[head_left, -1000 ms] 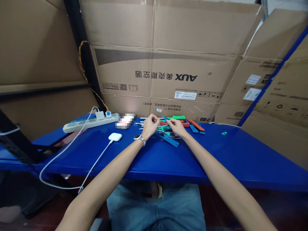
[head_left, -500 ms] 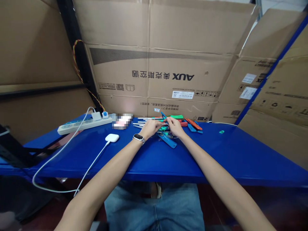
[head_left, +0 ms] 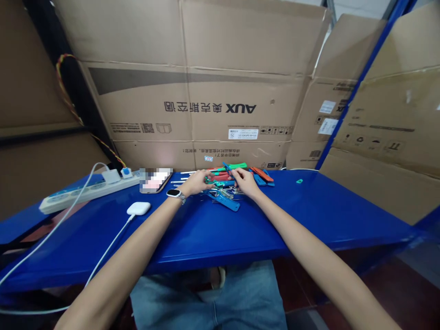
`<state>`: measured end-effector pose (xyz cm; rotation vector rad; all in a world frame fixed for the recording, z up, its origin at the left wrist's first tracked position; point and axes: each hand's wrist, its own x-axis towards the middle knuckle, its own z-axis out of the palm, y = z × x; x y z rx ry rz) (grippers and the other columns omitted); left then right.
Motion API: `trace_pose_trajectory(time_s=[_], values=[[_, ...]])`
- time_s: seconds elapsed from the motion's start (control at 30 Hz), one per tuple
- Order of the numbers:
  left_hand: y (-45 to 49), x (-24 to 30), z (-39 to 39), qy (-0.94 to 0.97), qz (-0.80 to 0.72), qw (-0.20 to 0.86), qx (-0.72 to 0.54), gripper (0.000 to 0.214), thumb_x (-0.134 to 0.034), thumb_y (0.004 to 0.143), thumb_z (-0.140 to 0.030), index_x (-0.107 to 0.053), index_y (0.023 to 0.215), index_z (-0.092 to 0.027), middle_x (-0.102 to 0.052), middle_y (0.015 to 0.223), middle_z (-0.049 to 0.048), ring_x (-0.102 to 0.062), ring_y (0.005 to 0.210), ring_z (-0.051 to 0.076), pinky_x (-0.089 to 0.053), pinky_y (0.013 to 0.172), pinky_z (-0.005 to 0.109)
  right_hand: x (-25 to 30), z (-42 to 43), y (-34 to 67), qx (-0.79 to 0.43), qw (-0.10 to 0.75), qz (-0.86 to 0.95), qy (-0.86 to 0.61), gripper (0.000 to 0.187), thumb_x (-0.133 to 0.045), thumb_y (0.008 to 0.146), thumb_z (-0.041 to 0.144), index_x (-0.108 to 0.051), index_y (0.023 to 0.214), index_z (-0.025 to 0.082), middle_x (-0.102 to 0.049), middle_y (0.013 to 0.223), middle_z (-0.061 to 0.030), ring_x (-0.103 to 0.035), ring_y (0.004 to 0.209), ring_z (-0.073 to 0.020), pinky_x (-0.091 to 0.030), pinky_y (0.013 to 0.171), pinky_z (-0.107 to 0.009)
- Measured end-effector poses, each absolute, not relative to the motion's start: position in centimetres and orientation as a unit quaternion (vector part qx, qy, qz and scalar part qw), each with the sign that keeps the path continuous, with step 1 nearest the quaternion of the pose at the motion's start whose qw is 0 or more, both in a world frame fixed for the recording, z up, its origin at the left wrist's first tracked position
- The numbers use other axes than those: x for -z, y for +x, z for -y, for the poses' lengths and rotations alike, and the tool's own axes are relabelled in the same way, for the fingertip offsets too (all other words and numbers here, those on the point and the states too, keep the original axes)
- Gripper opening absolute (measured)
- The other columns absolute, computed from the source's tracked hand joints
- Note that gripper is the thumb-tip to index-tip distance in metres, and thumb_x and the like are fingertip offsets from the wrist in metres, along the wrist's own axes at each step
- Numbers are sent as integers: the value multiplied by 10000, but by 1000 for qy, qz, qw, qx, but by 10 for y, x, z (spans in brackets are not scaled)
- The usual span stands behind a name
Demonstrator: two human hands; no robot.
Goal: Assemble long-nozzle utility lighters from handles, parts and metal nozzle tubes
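My left hand [head_left: 197, 183], with a banded watch [head_left: 173, 193] on its wrist, is over the left part of a pile of small tools, its thumb and fingers apart. At the right of the pile, my right hand [head_left: 244, 182] pinches a thin blue plastic strip [head_left: 227, 168] that points up and left. Around the hands lie slim metal rods [head_left: 187, 173] and a green handle [head_left: 238, 166]. A flat blue plastic piece [head_left: 225, 200] rests in front of the pile. Small metal and clear parts between the hands are too small to name.
Orange pieces [head_left: 262, 174] and blue pieces [head_left: 258, 180] lie right of the pile; a small green piece [head_left: 299, 181] sits farther right. At left are a phone [head_left: 157, 181], a white earbud case [head_left: 138, 208] on a cable and a power strip [head_left: 92, 192]. Cardboard [head_left: 209, 78] walls the back.
My hands have moved apart; my left hand's fingers have opened. The blue strip in my right hand shows more clearly. The camera has turned right, shifting the scene left.
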<state>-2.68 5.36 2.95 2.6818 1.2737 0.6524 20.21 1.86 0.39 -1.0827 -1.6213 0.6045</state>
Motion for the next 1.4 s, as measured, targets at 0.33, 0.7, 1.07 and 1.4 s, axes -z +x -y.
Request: trace_pose_trajectory(time_s=[0.33,0.7,1.07,1.4], values=[[25,-54,-22,907,-310,43,-282,359,-512,881,-321,-584,1211,-199,-616,1210,99,-579,1142,264,-454,1004,443,-11,20,247,-233,500,666,-502,332,-605,848,524,-622,870,193,-693,716,-20,-626,499,-146,-478,438,-240],[38,-37,16,967,-223,-68,-107,382,-527,675,-100,-653,1014,-222,-638,1086,82,-598,1033,276,-446,948,420,-39,25,306,-89,437,634,-632,322,-659,811,490,-657,702,188,-696,624,-45,-641,538,-185,-469,553,-281],[-33,-27,17,925,-343,-138,-83,452,-547,811,-155,-565,1258,-217,-581,1334,119,-506,1255,316,-395,1028,469,-21,60,188,-9,257,794,-551,300,-484,974,457,-675,954,226,-674,1053,-84,-659,892,-222,-435,718,-292],[-39,-35,17,922,-324,-142,-158,203,-461,964,-229,-646,1042,-204,-695,1087,88,-583,1060,257,-382,953,424,-11,57,177,20,226,795,-563,360,-705,787,510,-614,1005,239,-691,1050,-82,-643,975,-290,-442,725,-327]])
